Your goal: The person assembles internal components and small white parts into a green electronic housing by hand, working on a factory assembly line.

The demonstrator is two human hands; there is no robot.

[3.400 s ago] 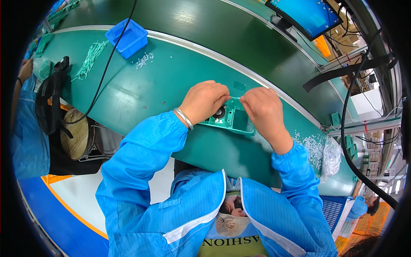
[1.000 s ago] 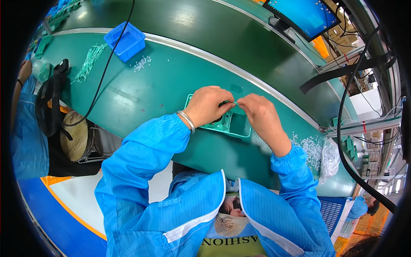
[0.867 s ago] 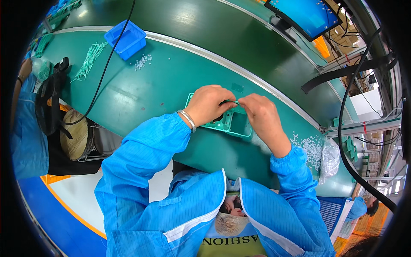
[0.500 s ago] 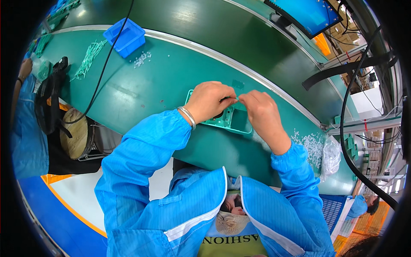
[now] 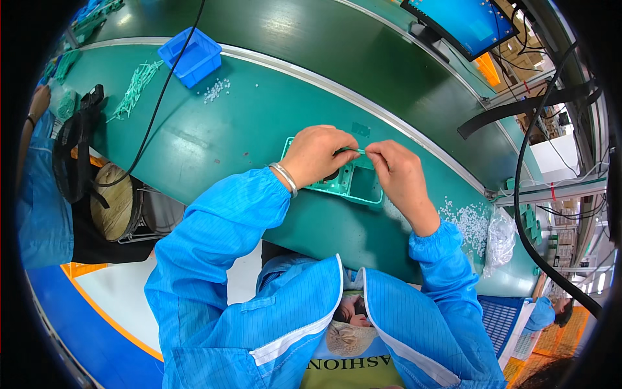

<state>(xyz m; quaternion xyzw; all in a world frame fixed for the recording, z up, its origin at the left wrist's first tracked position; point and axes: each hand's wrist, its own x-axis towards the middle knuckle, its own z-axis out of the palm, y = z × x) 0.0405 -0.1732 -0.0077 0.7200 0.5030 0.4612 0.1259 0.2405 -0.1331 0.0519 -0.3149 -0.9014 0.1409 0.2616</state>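
A shallow green plastic housing (image 5: 346,192) with inner ribs and compartments lies on the bench, partly hidden under my left hand. Over its far edge, my left hand (image 5: 319,153) is closed in a pinch on a thin green plastic strip (image 5: 360,152). The fingertips of my right hand (image 5: 400,176) pinch the strip's right end. Most of the strip is covered by my fingers. A dark round part shows inside the housing beside my left fingers.
Small white pieces lie scattered (image 5: 468,222) at the right, beside a clear plastic bag (image 5: 500,240). At the far left are a blue bin (image 5: 194,63), more small pieces (image 5: 216,90) and a bundle of green strips (image 5: 137,91). A black cable (image 5: 159,104) hangs in front. Another person's hand (image 5: 40,100) shows at left.
My right hand has shifted slightly, its fingers now less curled and a gap showing below the thumb. A little more of the green strip shows between my hands. The left hand stays nearly still.
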